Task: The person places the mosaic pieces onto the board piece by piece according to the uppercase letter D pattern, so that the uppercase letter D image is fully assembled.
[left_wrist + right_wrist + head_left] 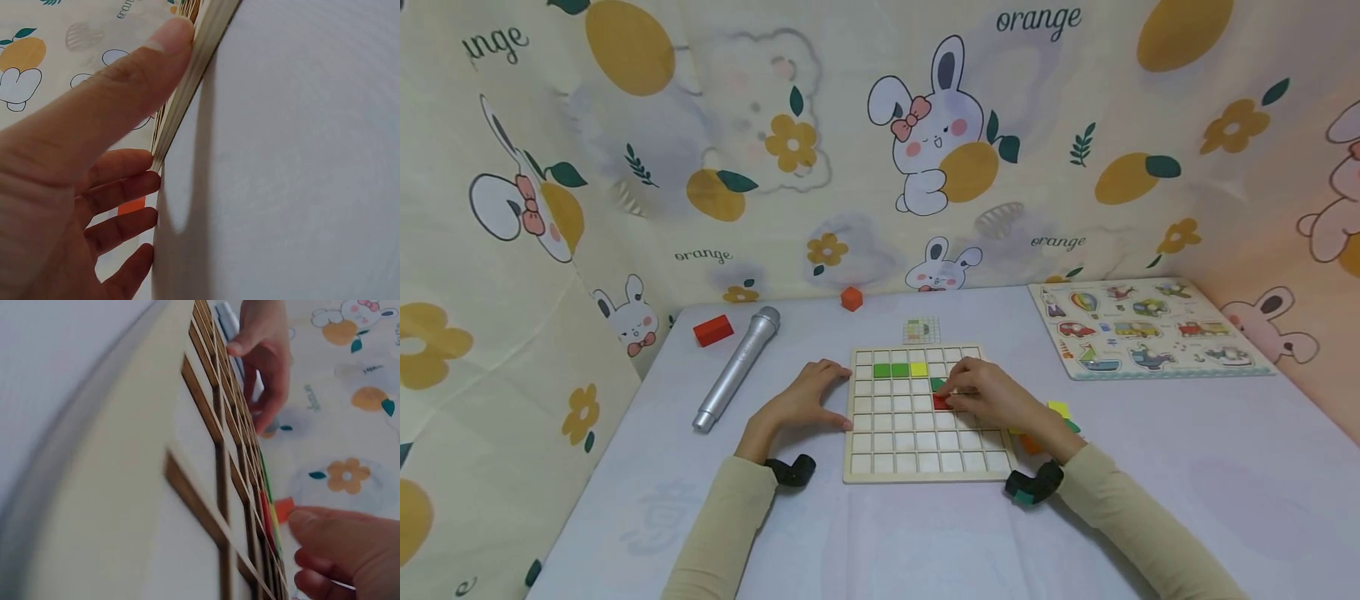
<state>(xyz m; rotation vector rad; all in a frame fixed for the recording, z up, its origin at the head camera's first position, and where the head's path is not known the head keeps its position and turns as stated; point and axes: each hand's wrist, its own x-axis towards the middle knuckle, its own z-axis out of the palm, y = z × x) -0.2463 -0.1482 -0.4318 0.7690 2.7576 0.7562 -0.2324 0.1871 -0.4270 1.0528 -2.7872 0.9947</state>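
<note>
A pale wooden grid board (847, 457) lies on the table. In its second row sit two green tiles (891, 370) and a yellow tile (919, 368). My left hand (808, 398) spreads at the board's left side; in the left wrist view its thumb (125, 78) meets the edge. Over the board's right half is my right hand (996, 396), fingers bent, tips right at a red tile (940, 402) and a darker green tile (937, 384). The right wrist view shows the red tile (265, 512) low in the grid; I cannot tell whether the fingers pinch it.
A small pattern card (921, 330) lies behind the board. Loose yellow (1058, 409) and orange pieces (1030, 445) are under my right wrist. A silver microphone (737, 368) and a red block (712, 331) are left, a red cube (852, 298) behind, a picture puzzle (1150, 329) back right.
</note>
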